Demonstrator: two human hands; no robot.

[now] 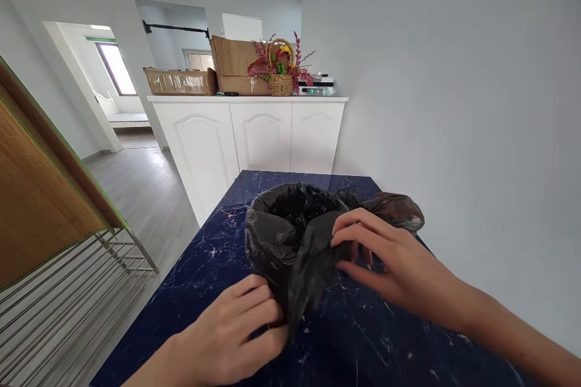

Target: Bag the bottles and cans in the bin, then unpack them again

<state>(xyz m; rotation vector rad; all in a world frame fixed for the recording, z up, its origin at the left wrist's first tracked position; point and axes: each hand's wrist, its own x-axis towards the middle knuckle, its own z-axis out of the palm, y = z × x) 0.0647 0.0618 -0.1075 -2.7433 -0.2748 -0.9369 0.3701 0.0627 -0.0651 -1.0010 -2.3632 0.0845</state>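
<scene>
A black garbage bag [276, 242] lines a round bin whose own wall is hidden beneath it. Its mouth faces up, with the film folded over the rim and a loose gathered flap hanging down the near side. My left hand [240, 329] is closed at the bin's near left, its fingers curled on the lower edge of that flap. My right hand [381, 251] is at the near right of the rim, fingers bent and apart, fingertips touching the film. Behind it lies a dark translucent plastic bag [394, 208] with something reddish inside.
The bin stands on a dark blue marbled table [204, 272]. White cabinets [267, 133] behind bear cardboard boxes [181, 81] and a flower basket [281, 84]. At left is a metal rack [59, 308] with a brown mat [40, 193]; a grey wall borders the right.
</scene>
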